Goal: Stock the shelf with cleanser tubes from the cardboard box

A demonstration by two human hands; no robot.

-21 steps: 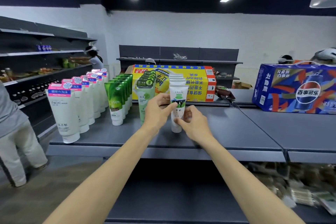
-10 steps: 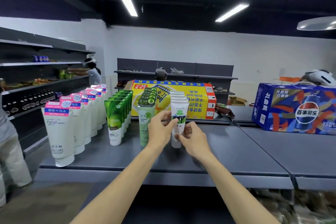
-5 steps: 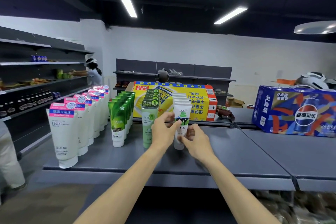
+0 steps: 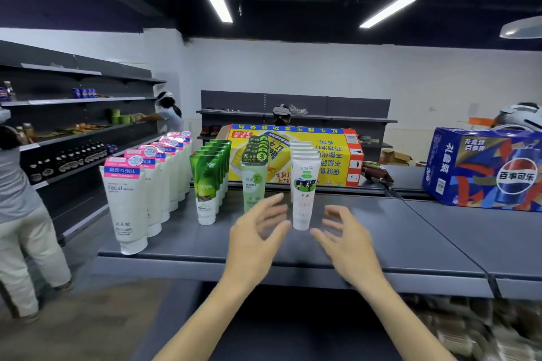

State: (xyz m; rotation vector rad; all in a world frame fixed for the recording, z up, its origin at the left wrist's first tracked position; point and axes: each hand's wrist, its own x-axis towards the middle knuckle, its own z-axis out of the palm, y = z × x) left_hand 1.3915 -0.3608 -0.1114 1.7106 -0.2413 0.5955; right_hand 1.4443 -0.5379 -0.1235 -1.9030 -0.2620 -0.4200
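A white cleanser tube [image 4: 303, 193] with a green picture stands upright on its cap at the front of a row of like tubes on the grey shelf [image 4: 381, 246]. My left hand [image 4: 259, 236] hovers just left of it, fingers spread and holding nothing. My right hand [image 4: 346, 239] hovers just right of it, also spread and apart from the tube. Left of that row stand rows of pale green seaweed tubes [image 4: 253, 184], dark green tubes [image 4: 206, 184] and white tubes [image 4: 126, 202] with pink tops. The cardboard box of tubes is not in view.
A yellow drink carton [image 4: 296, 155] lies behind the rows. A blue Pepsi case [image 4: 487, 170] sits on the shelf at right. A person in grey [image 4: 20, 214] stands at the left; others work at the far shelves. A lower shelf holds packets at bottom right.
Both hands let go of the white tube and drew back towards me with fingers spread. The tube stays standing at the front of its row.
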